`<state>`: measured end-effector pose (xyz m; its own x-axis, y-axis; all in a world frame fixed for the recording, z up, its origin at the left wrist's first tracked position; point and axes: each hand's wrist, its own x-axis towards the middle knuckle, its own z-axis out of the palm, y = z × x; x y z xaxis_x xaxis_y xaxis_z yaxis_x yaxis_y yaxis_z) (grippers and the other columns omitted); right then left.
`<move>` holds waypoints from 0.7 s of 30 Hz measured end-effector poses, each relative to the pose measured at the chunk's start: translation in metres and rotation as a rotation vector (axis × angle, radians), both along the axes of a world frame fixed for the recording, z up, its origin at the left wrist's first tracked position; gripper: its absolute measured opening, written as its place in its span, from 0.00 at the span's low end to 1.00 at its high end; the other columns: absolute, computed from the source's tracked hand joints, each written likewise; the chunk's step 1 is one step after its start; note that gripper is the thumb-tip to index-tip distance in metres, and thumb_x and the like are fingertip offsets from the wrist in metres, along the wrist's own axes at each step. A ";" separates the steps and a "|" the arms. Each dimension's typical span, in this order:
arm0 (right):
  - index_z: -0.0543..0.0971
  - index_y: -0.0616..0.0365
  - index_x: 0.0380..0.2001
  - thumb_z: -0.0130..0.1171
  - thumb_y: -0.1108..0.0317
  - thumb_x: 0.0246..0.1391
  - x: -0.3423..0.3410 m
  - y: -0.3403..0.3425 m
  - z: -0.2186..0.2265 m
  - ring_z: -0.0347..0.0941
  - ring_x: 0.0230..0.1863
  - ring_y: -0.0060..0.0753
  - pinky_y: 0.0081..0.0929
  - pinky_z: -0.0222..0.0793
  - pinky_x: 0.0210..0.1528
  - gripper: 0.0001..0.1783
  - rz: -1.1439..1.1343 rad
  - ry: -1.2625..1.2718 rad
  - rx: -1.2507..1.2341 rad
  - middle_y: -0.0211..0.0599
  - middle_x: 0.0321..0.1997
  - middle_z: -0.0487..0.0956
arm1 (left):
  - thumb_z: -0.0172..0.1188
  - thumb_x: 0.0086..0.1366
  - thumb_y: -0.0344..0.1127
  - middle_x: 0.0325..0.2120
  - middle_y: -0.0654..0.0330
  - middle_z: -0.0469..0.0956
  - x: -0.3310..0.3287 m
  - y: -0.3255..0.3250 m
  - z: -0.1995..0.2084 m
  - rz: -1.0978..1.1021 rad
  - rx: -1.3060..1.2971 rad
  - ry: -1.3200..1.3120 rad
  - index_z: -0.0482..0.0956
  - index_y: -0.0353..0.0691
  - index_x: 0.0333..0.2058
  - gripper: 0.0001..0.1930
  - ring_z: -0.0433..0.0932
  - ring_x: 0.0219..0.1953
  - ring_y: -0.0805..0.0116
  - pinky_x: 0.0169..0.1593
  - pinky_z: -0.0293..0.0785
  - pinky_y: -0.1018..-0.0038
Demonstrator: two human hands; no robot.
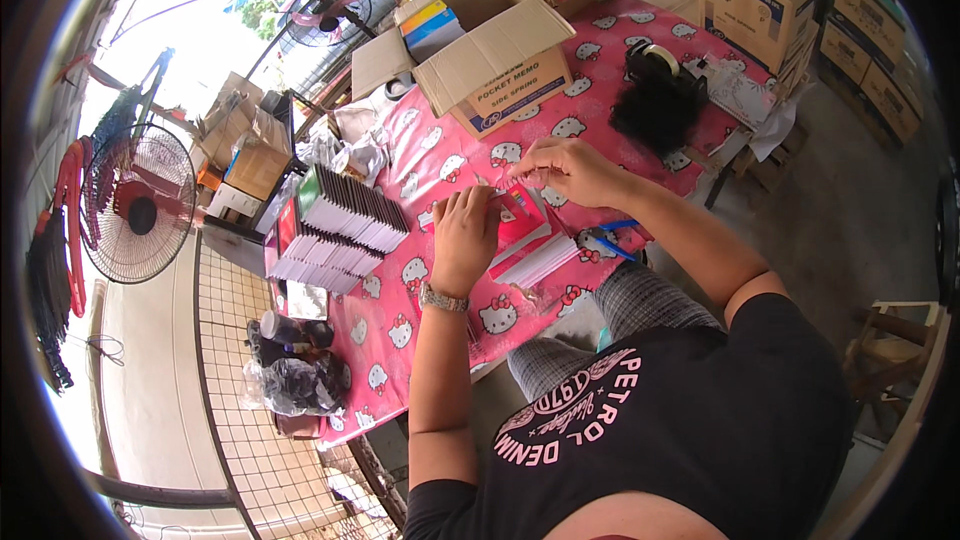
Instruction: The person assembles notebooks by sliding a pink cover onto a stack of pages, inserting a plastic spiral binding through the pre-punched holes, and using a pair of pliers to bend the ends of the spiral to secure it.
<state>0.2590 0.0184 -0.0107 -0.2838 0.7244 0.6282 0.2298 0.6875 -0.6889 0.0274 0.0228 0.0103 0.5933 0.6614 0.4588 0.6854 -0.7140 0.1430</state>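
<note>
In front of me on the table lie small memo pads with red covers (pixel 519 223) and white page edges. My left hand (pixel 466 232) wears a metal-band watch and rests at the pads' left side, its fingers curled together over the far edge. My right hand (pixel 572 172) reaches across from the right, thumb and forefinger pinched at the pads' far edge. What lies in that pinch is too small to make out. A blue-handled tool (pixel 613 243) sits just right of the pads, its kind unclear.
Stacks of dark-covered memo pads (pixel 345 225) stand to the left. Beyond the hands is an open cardboard box (pixel 520 90); a black furry heap (pixel 655 115) lies at the far right. Black plastic bags (pixel 305 380) occupy the near left corner, with a fan (pixel 140 205) beyond the table.
</note>
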 end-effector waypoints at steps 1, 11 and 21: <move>0.82 0.58 0.43 0.58 0.75 0.58 0.000 0.001 0.000 0.78 0.41 0.38 0.31 0.73 0.44 0.10 -0.004 -0.023 0.025 0.41 0.38 0.81 | 0.55 0.67 0.34 0.36 0.55 0.79 0.000 0.000 0.000 0.004 0.005 0.003 0.74 0.40 0.42 0.08 0.76 0.42 0.53 0.51 0.64 0.60; 0.79 0.60 0.45 0.57 0.74 0.59 0.001 -0.013 0.012 0.78 0.35 0.44 0.35 0.73 0.40 0.11 0.091 -0.120 -0.312 0.43 0.33 0.80 | 0.56 0.65 0.34 0.35 0.55 0.79 0.007 -0.014 -0.002 0.033 0.046 0.004 0.73 0.40 0.44 0.10 0.76 0.41 0.54 0.51 0.64 0.59; 0.73 0.61 0.52 0.54 0.68 0.63 -0.011 -0.031 0.036 0.80 0.41 0.42 0.34 0.74 0.43 0.16 -0.049 -0.318 -0.208 0.47 0.39 0.80 | 0.59 0.64 0.35 0.36 0.55 0.79 0.011 -0.020 0.003 -0.040 0.031 -0.027 0.71 0.38 0.45 0.14 0.77 0.41 0.54 0.55 0.65 0.59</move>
<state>0.2475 -0.0127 0.0252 -0.4031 0.8445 0.3528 0.4838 0.5238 -0.7012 0.0388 0.0031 0.0133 0.6065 0.6225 0.4946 0.6522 -0.7453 0.1382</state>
